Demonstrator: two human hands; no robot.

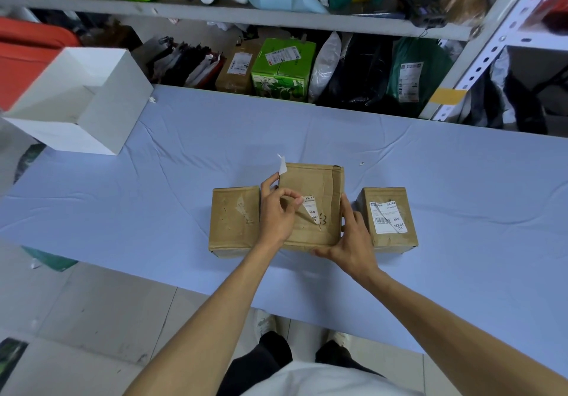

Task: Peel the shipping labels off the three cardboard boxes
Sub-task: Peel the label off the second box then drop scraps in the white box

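Observation:
Three brown cardboard boxes stand in a row on the pale blue table point(430, 162). The left box point(234, 220) carries only torn paper residue. The middle box point(316, 189) is larger and bears a half-lifted white label point(309, 211). My left hand point(276, 211) pinches the label's loose left edge, and a torn white strip point(282, 165) sticks up from its fingers. My right hand point(353, 235) grips the middle box at its right side and near corner. The right box point(388, 217) shows a full white label point(388, 217) with a barcode and "MX".
An open white box point(80, 100) sits at the table's far left. Behind the table a metal shelf point(276, 20) holds parcels, bags and a green carton point(281, 69). A white slotted upright point(479, 57) rises at the right. Tiled floor lies at the near left.

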